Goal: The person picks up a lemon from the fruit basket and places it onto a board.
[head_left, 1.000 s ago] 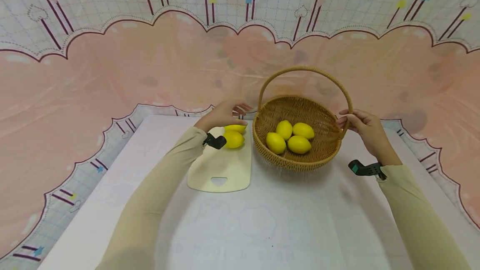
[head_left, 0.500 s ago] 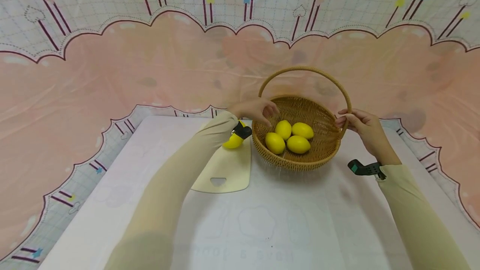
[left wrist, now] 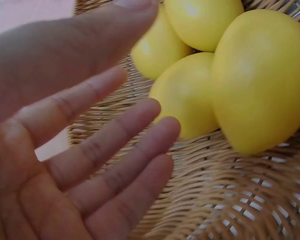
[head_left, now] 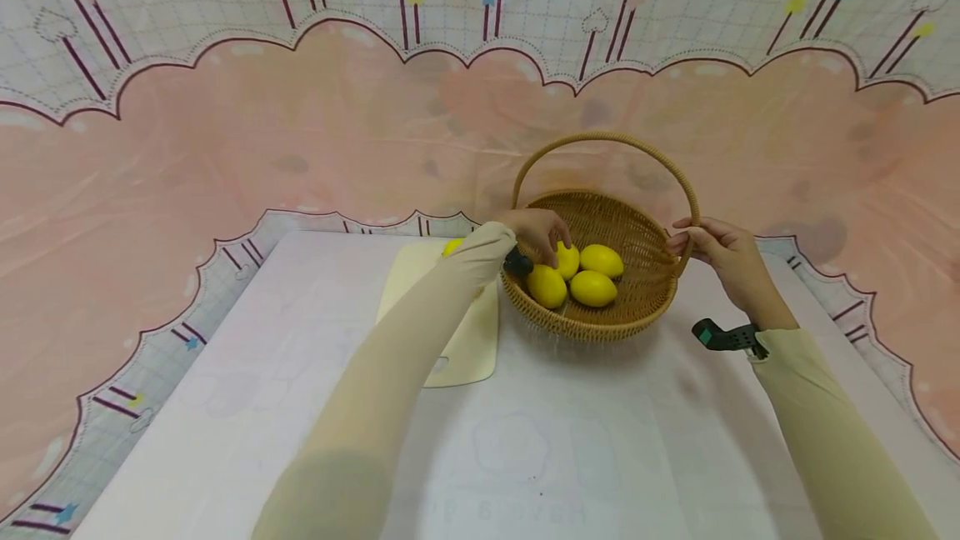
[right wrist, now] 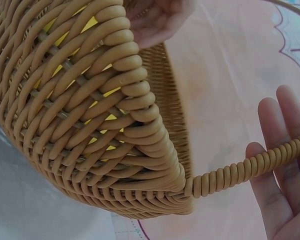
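Note:
A wicker basket (head_left: 641, 265) with a tall arched handle (head_left: 607, 137) stands on the table, tilted towards me. Several yellow lemons (head_left: 594, 288) lie inside it. My left hand (head_left: 536, 232) reaches over its left rim, right by the lemons. In the left wrist view, that hand (left wrist: 65, 145) has its fingers extended and nothing in its grasp; the fingertips are close to a lemon (left wrist: 185, 95), and I cannot tell if they touch. My right hand (head_left: 727, 261) holds the handle's lower right end between thumb and fingers, as the right wrist view of the handle (right wrist: 230, 175) partly shows.
Left of the basket lies a cream cutting board (head_left: 476, 348), partly covered by my left sleeve. A bit of yellow lemon (head_left: 452, 247) shows at its far end. Behind the white table (head_left: 570, 432) hangs a pink patterned cloth (head_left: 360, 132).
My left hand has moved right, from above the lemons on the cutting board to inside the basket's left side. The right hand has stayed on the handle.

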A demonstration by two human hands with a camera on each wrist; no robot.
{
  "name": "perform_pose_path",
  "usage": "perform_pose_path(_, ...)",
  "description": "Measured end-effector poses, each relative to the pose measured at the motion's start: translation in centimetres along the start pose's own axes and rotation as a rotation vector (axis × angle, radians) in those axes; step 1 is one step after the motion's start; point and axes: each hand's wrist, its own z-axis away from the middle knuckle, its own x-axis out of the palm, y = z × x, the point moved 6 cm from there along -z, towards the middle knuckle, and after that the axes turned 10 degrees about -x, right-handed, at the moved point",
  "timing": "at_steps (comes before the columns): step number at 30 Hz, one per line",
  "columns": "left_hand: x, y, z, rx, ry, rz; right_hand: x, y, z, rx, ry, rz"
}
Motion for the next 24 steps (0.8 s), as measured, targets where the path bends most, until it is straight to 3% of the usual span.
perform_pose_path(13,1.9,-0.7,-0.6,-0.158,-0.120,-0.091,-0.1,0.3,-0.1,0.024,-0.003,0.054)
perform_pose_path(24,1.9,-0.4,-0.7,-0.151,-0.113,-0.073,-0.2,0.4,-0.1,0.005,-0.011,0.049)
